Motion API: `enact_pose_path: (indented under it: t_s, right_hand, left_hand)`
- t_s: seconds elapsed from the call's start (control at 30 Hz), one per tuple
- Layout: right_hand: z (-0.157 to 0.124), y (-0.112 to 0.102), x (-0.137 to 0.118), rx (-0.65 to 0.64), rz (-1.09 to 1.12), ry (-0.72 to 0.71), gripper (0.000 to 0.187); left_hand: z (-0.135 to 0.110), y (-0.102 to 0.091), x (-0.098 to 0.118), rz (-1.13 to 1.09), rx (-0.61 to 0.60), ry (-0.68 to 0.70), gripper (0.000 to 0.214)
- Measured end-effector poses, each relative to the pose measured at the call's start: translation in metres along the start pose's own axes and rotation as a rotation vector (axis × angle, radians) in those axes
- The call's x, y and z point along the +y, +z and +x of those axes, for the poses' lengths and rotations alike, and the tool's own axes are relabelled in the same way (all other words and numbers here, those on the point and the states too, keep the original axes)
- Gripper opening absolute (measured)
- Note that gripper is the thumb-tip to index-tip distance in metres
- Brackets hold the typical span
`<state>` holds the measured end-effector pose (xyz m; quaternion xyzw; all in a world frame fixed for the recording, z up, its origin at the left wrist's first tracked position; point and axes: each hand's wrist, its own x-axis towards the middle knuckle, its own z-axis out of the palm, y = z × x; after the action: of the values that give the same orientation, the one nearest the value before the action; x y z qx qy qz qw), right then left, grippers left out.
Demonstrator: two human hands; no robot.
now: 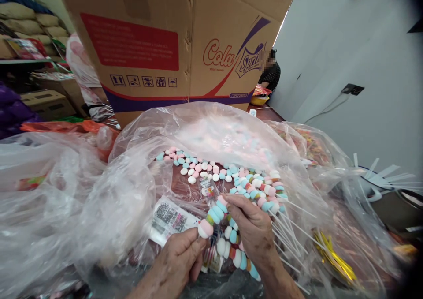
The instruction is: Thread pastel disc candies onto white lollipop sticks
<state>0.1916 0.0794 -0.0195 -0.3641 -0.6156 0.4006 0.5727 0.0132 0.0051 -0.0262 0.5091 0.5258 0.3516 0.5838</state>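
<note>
A marshmallow skewer [215, 213] with pink, blue, green and white pieces slants between my two hands. At its lower, white end, the fingers of my left hand [180, 251] are closed; any stick inside them is hidden. My right hand [253, 226] pinches the pink piece at the upper end. Under and beside the right hand lie more marshmallow skewers [236, 255], partly covered by it. A pile of finished-looking skewers [261, 188] rests to the right, white sticks [291, 237] pointing toward me. Loose marshmallows [205, 169] in pink, blue and white spread out beyond my hands.
A large cardboard carton [142, 43] stands behind a clear plastic bag [231, 133] of marshmallows. Crumpled plastic [112, 211] covers the left side. Printed labels [173, 219], gold twist ties [335, 257] and a holder of white strips [373, 180] lie around. Two people are partly visible behind the carton.
</note>
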Motion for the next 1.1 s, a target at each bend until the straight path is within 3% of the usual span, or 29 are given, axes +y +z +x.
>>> enact_pose_path:
  t_s: [0.23,0.5,0.67,0.77,0.87,1.0,1.1]
  right_hand:
    - [-0.005,0.008,0.0,0.132,0.134,0.07,0.021]
    - [0.004,0.008,-0.019,-0.042,-0.056,-0.057,0.023]
    - [0.002,0.002,-0.028,-0.146,-0.103,-0.088,0.035]
    - [-0.014,0.004,-0.023,-0.047,-0.132,-0.026,0.047]
    - [-0.033,0.012,-0.015,-0.001,-0.258,-0.01,0.036]
    - [-0.042,0.023,-0.018,0.006,-0.384,-0.056,0.027]
    - [-0.035,0.019,-0.025,0.047,-0.352,-0.045,0.023]
  left_hand:
    - [0.004,0.012,0.019,-0.059,-0.001,0.025,0.052]
    - [0.008,0.022,0.013,-0.143,-0.017,-0.013,0.056]
    - [0.015,0.022,0.02,-0.362,0.016,-0.001,0.047]
    - [0.02,0.019,0.032,-0.596,0.068,0.089,0.036]
    - [0.023,0.022,0.041,-0.75,0.079,0.183,0.023]
    - [0.024,0.035,0.046,-0.709,0.071,0.205,0.021]
    - [0.026,0.041,0.053,-0.528,0.095,0.257,0.025]
